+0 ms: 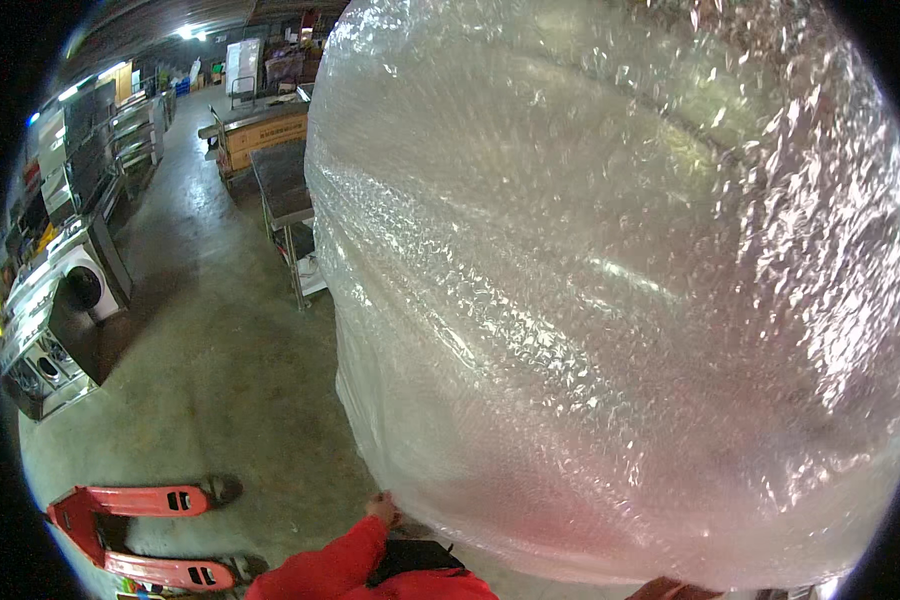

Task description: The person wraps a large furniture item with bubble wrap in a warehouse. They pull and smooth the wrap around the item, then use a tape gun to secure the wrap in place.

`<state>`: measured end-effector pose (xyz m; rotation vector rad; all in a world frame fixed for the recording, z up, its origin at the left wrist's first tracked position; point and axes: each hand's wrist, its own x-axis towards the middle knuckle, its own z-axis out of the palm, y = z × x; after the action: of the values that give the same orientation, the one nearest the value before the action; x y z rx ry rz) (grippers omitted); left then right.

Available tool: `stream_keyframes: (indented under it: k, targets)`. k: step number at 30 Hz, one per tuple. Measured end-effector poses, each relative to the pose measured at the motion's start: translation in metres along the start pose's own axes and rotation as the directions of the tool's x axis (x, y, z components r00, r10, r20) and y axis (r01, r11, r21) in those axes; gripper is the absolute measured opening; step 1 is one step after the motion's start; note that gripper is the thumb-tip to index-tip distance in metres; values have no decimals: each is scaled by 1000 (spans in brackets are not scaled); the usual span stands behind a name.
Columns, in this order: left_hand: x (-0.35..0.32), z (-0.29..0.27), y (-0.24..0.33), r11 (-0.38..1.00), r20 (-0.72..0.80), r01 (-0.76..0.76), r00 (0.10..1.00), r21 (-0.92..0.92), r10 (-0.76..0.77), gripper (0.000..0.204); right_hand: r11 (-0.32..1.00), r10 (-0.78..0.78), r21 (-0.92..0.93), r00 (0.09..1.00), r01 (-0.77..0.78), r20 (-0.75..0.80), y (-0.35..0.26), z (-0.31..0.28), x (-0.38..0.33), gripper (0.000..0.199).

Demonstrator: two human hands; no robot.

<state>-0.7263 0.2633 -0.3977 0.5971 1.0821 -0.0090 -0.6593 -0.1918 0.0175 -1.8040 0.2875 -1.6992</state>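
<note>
Head view, close against bubble wrap [610,300]

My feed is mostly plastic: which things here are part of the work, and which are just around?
In hand:
large clear bubble wrap sheet
left hand, gripping its lower edge

Just around:
red pallet jack
steel-topped metal table
stainless kitchen appliances along the wall

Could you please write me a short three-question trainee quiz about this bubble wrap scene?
1. True or false: the left hand touches the lower edge of the bubble wrap sheet.
2. What lies on the concrete floor at lower left? A) a red pallet jack B) a blue ladder C) a green hose
3. What colour is the sleeve on the left arm?

Key: 1 true; 2 A; 3 red. The right hand is not clearly visible.
</note>
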Motion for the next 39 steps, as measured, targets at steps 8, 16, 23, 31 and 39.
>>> stream_keyframes:
  k: [8, 16, 23, 31, 39]
  targets:
    - [40, 60, 7, 950, 171, -103, 984, 295, 54, 38, 958, 46, 280, 997, -62, 60, -8, 27, -32, 82]
    - [-99, 45, 57, 125, 570, -567, 739, 814, -359, 63, 939, -56, 342, 998, 50, 9, -26, 67, -39, 78]
    - [-409, 223, -25, 235, 962, -948, -247, -215, -115, 46, 717, -147, 697, 975, -9, 165, -29, 60, -39, 70]
    - [-416, 297, -60, 78, 861, -990, -63, -118, 505, 54, 433, 8, 522, 582, -735, 813, 14, 83, 26, 63]
    - [-380, 314, -109, -249, 652, -958, -282, -145, 704, 71, 234, -398, 504, 391, -832, 830, 12, 68, -13, 94]
